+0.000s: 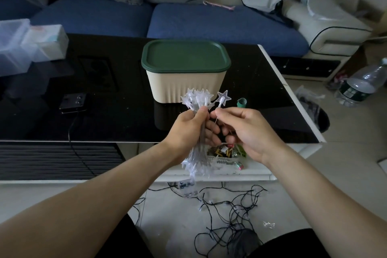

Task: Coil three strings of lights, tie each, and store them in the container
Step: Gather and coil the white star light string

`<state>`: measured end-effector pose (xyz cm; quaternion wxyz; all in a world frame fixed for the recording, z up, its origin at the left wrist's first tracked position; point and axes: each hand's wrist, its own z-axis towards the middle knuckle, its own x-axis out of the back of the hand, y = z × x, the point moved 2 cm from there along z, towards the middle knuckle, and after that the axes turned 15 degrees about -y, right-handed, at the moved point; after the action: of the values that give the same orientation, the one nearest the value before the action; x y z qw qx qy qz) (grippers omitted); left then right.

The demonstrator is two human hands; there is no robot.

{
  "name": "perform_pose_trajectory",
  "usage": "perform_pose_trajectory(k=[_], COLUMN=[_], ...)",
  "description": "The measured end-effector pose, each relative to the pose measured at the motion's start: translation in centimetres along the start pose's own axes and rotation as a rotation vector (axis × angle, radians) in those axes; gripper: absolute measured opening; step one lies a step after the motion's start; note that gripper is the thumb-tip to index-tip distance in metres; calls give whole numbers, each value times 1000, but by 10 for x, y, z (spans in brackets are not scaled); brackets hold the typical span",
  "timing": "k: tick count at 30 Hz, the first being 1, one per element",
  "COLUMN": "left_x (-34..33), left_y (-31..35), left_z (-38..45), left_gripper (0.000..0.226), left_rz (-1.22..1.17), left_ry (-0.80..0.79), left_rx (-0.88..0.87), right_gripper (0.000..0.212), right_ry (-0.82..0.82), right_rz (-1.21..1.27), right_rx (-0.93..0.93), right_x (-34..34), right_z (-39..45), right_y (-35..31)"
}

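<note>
Fingers (pixel 200 114) of our left hand (pixel 189 130) curl round a folded bundle of clear star lights (pixel 198 98), while our right hand (pixel 247 130) pinches the wire just under a single star (pixel 223 97) beside it. Beyond, on the black table (pixel 104 100), we see the cream container (pixel 185 87) with its green lid (pixel 185 54) on; a black light string (pixel 228 211) lies tangled on the near floor.
</note>
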<state>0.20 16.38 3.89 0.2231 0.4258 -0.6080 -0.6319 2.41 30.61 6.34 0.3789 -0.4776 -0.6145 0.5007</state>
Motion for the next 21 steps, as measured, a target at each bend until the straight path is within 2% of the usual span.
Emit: perform_pose_trajectory(k=[3, 7, 11, 14, 19, 21], left_x=[-3, -2, 1, 2, 6, 8], left_y=[0, -5, -10, -14, -17, -17], left_z=[-1, 1, 2, 2, 4, 5], left_gripper=[46, 51, 57, 54, 50, 47], left_rz=[1, 84, 194, 255, 319, 338], left_ry=[24, 33, 56, 102, 214, 249], left_rx=[-17, -4, 10, 42, 37, 38], right_gripper=[16, 19, 16, 9, 44, 72], right_ry=[121, 179, 203, 163, -94, -245], right_rz=[47, -11, -95, -284, -787, -920], right_rx=[-10, 1, 8, 39, -29, -132], right_x=[-5, -10, -15, -16, -18, -21], right_z=[3, 5, 6, 4, 1, 1], right_y=[5, 9, 11, 7, -1, 3])
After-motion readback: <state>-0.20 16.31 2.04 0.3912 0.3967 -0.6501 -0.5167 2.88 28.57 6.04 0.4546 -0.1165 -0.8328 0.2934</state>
